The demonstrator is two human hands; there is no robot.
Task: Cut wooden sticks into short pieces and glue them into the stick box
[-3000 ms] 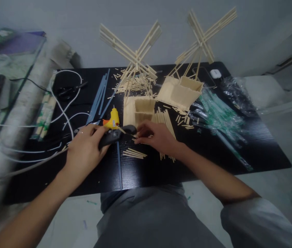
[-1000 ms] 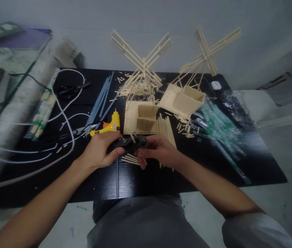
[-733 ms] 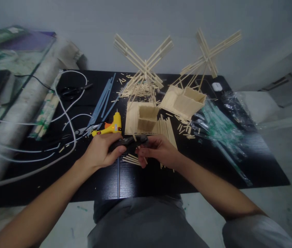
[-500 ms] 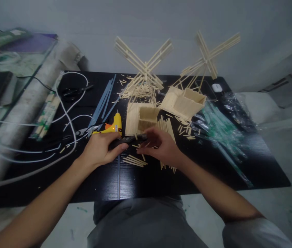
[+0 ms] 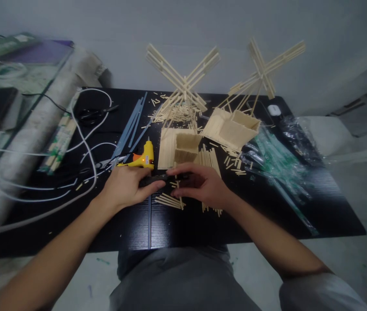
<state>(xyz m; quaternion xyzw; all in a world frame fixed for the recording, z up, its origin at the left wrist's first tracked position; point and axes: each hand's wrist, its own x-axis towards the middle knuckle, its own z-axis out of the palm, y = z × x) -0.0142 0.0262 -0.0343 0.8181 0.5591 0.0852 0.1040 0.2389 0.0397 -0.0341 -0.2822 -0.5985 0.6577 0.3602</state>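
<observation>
My left hand point(image 5: 128, 185) is closed around a black hand tool point(image 5: 154, 178) that looks like a pair of cutters, its head pointing right. My right hand point(image 5: 204, 183) is closed at the tool's far end, its fingertips pinching a thin wooden stick point(image 5: 179, 190) that crosses the tool's head. The tool's jaws are partly hidden behind the right fingers. Below the hands lie several short wooden sticks point(image 5: 168, 201), and a row of longer sticks point(image 5: 211, 160) runs under my right hand. Just behind my left hand rests a yellow glue gun point(image 5: 146, 157).
Two stick-built windmill models stand at the back, one with a wooden base point(image 5: 167, 149), the other with a tilted box point(image 5: 237, 129). Blue-grey strips point(image 5: 131, 125), scissors point(image 5: 97, 114) and white cables point(image 5: 90, 162) lie left. Plastic wrapping point(image 5: 277, 155) covers the table's right side.
My right hand has shifted slightly, its fingers now over the tool's head. The stick in it now stands more upright in view. The left hand keeps its hold on the tool.
</observation>
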